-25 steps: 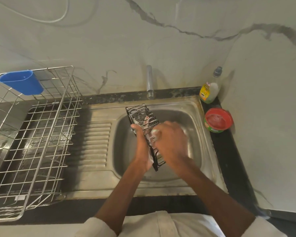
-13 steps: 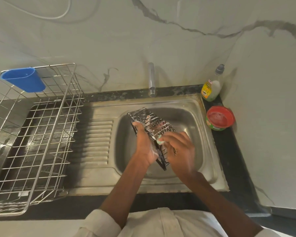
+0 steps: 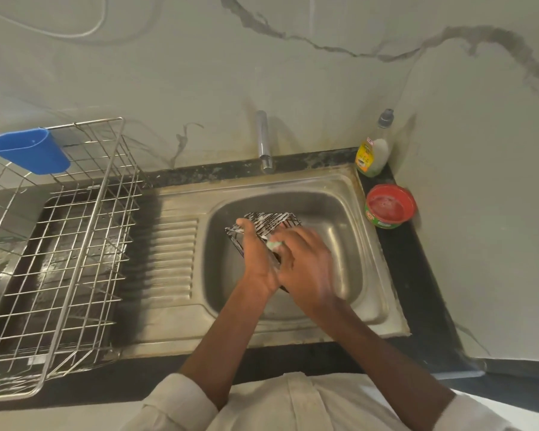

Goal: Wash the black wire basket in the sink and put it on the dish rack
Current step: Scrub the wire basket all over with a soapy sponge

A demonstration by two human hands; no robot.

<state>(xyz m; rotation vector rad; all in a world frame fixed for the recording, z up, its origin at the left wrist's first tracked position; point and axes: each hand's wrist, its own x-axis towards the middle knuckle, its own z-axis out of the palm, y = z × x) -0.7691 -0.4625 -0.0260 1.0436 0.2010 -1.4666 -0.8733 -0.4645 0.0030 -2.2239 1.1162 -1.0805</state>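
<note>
The black wire basket (image 3: 269,222), streaked with white foam, is held over the steel sink (image 3: 349,213) bowl. My left hand (image 3: 255,259) grips its left side, thumb up along the frame. My right hand (image 3: 305,262) holds a pale green sponge (image 3: 274,245) against the basket's wires; most of the sponge and the basket's lower part are hidden behind both hands. The wire dish rack (image 3: 59,244) stands at the left on the counter, with nothing on its grid.
A blue plastic cup (image 3: 28,154) hangs on the rack's back corner. The tap (image 3: 263,141) rises behind the sink. A dish soap bottle (image 3: 374,147) and a red-lidded green tub (image 3: 389,206) sit at the right on the black counter.
The basket has tilted flatter and shifted slightly right. My right hand with the sponge has slid along the wires toward my left hand.
</note>
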